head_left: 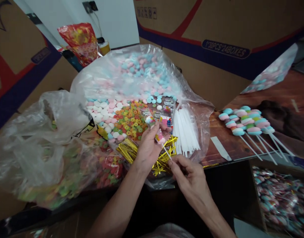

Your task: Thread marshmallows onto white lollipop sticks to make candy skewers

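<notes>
Your left hand has its fingers closed in a pinch around a pink candy, which sits at the top end of a thin white stick. Your right hand lies just below and to the right, thumb and forefinger pressed together on the lower end of that stick, the other fingers curled under. The stick runs slantwise between the two hands, above a heap of gold twist ties that lies under your left wrist and spreads out beside it. Just right of the candy lies a bundle of white sticks, fanned out inside the open mouth of a large clear bag. Small printed wrappers rest directly behind your left fingertips. Beyond them the bag holds a patch of coloured ring candies and, further back, a mass of pastel discs in pink, white and blue. At far left a crumpled plastic bag covers more coloured sweets. To the right, on the wooden counter, several finished skewers of stacked pastel candies lie side by side, well apart from your hands. A carton of wrapped sweets stands at lower right, and cardboard boxes close off the background.
</notes>
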Demonstrator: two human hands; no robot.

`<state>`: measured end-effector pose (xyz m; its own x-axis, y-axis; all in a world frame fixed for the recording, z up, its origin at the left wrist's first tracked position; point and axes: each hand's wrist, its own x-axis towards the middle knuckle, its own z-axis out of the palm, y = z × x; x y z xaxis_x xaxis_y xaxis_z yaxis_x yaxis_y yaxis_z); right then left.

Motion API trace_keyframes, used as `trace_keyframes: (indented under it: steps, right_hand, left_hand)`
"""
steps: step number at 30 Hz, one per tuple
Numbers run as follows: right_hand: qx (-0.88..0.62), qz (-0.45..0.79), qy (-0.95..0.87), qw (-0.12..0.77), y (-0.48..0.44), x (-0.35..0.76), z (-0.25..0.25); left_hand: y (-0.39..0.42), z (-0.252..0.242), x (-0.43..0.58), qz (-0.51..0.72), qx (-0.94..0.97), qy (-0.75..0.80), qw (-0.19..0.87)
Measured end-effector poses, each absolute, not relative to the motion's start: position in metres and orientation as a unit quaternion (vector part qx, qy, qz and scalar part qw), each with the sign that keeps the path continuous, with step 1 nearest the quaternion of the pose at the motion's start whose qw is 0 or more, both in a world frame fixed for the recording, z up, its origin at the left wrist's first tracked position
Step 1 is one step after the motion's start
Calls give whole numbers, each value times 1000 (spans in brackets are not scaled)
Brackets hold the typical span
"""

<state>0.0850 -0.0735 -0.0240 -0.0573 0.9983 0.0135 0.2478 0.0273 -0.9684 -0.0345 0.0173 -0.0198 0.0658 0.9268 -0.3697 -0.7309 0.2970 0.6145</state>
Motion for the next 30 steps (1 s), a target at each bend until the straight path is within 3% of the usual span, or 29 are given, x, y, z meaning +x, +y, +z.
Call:
trace_keyframes:
  steps: [7, 12, 16, 22, 25, 30]
  right_hand:
    - [-545, 181, -713, 402, -76, 75, -30]
    - [-569, 106, -716, 390, -55, 70, -36]
    - [-586, 233, -644, 433, -50, 72, -32]
    - [-493, 621, -392, 466, -54, 77, -26]
    - [-453, 669, -304, 504, -55, 74, -29]
    - [-465, 633, -355, 507, -61, 68, -29]
  left_hand:
    - [14, -21, -28, 575, 141, 358, 722]
    - [0, -20, -18, 537, 163, 348, 751]
    - [-6, -22, -15, 500, 176, 339, 778]
    - [-8, -23, -16, 461, 213, 352, 787]
    - [-17, -24, -15, 454, 253, 370, 770]
    - [-30, -28, -22, 433, 287, 418, 746]
